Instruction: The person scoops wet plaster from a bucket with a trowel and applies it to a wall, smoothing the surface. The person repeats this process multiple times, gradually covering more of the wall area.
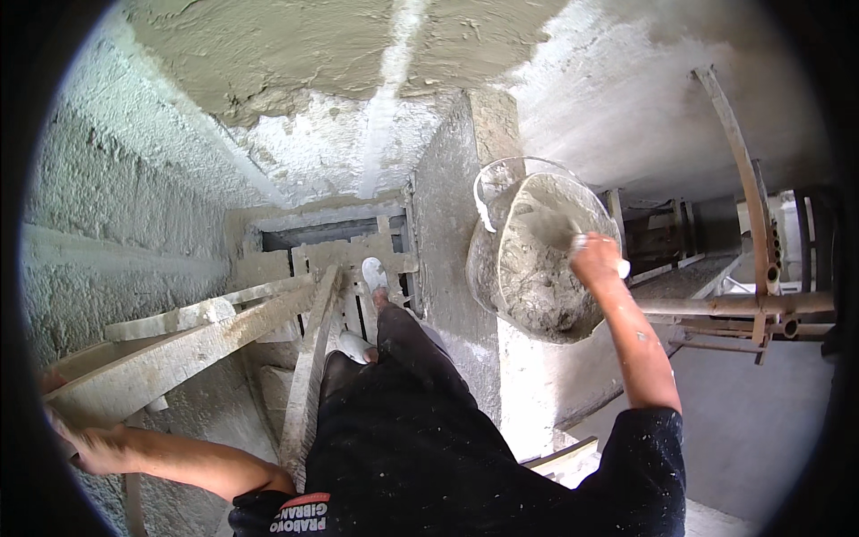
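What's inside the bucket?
The bucket holds grey, wet-looking mortar. The right hand holds a trowel there, too blurred to tell if it's dipped in. Mortar hides the bottom.

White-handled trowel [558, 232], blade blurred, in a smeared round bucket [484, 273] of lumpy grey mortar [537, 288]

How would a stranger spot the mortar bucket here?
From the person's black shirt, look up and right to the right hand gripping a trowel. Directly beneath is the bucket. Unlike the surrounding walls and timber, it has a round mouth, loop handle and wet grey mortar inside.
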A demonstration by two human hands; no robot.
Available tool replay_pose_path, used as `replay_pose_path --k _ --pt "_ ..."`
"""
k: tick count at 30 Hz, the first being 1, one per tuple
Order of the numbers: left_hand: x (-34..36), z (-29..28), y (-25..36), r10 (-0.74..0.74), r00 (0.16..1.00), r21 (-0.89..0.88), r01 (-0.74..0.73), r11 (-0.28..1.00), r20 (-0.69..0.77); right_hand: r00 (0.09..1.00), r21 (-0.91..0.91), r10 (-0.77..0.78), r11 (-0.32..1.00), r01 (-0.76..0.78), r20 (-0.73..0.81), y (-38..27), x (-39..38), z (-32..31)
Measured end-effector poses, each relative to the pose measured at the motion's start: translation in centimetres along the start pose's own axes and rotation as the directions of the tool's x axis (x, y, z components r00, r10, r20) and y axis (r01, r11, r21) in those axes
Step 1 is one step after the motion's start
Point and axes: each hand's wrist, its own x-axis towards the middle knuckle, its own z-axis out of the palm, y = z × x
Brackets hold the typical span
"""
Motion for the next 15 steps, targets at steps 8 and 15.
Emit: replay_pose_path --k 8,15 --pt "-1.2 1.0 2.2 -0.115 0.993 0.049 0.114 0.992 0.031 0.909 0.270 -0.261 0.947 0.175 0.325 -4.9 -7.0 -0.7" --pt "-1.9 1.0 2.9 -0.121 0.993 0.163 0.122 0.979 -0.018 0.811 0.795 -0.151 0.364 -0.486 0.565 -2.4 -10.7 1.9"
